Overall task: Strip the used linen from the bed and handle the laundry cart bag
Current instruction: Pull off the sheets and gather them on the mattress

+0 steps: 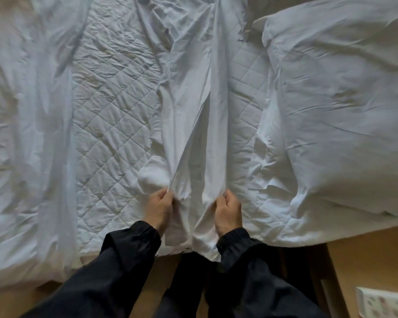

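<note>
White sheet (193,115), bunched at frame centre on the bed (115,106), is gripped by left hand (159,208) and right hand (228,211), fingers curled.

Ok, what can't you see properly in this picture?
Head view.
Laundry cart bag: outside the frame.
Left hand and right hand: fingertips buried in the bunched white sheet.
Patterned white card: cut off by the bottom-right corner.
Quilted white mattress pad: far end cut off by the top edge.

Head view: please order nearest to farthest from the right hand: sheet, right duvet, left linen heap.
1. The sheet, gripped in the right hand.
2. The duvet, to its right.
3. The linen heap, far left, beyond the left hand.
</note>
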